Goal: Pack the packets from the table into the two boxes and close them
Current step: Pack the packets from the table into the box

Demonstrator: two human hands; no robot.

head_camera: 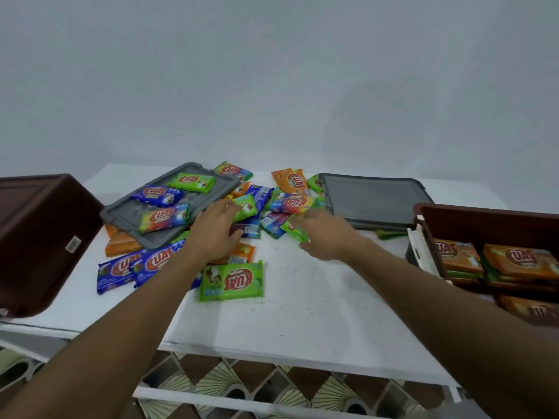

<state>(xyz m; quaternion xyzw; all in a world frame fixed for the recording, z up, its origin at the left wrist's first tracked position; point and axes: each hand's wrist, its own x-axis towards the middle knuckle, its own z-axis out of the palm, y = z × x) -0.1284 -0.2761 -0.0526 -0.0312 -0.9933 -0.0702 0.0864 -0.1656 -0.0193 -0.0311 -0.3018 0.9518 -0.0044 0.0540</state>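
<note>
Your left hand lies flat and spread on the packets at the table centre, gripping nothing. Your right hand curls loosely around a green packet. Brown boxes sit at nine o'clock and three o'clock.

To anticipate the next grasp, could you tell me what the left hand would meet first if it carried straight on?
Probably the green packet at the left hand's fingertips; contact may already exist, depth is unclear.

Two bare forearms, no sleeves, left hand, right hand, no rings visible
</note>
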